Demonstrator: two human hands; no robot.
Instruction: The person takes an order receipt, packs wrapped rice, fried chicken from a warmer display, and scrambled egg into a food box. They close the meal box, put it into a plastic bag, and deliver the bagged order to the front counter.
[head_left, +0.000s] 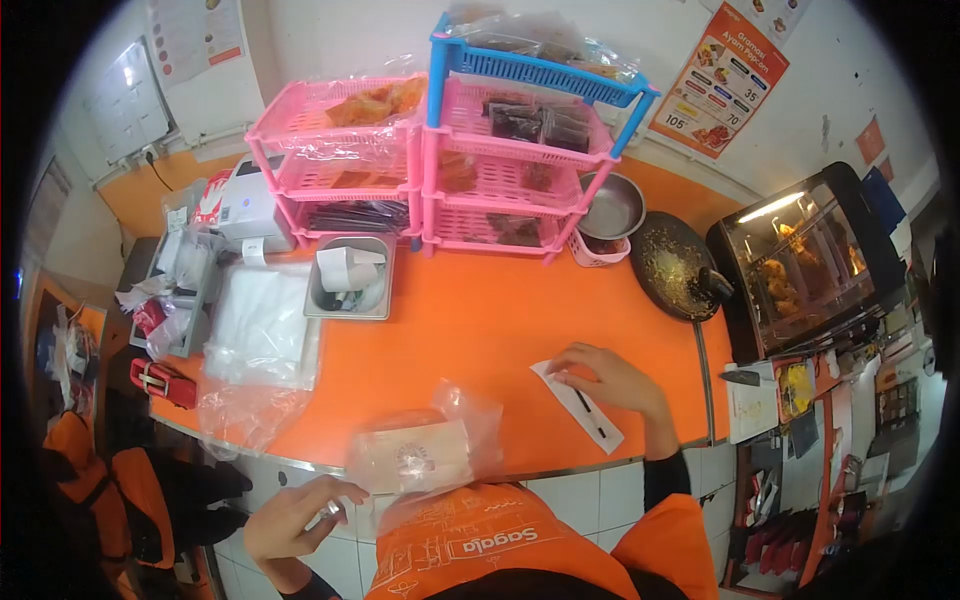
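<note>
Head view: your right hand (pixel 612 380) bends its fingers over a white slip (pixel 576 408); your left hand (pixel 292 517) curls its fingers by a silvery bit (pixel 335 511). Whether either grips, I can't tell.

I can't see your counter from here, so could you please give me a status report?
Right hand at upper end of white slip. Left hand with small shiny item, unclear what. Bagged tan packet between hands, clear of slip.
</note>
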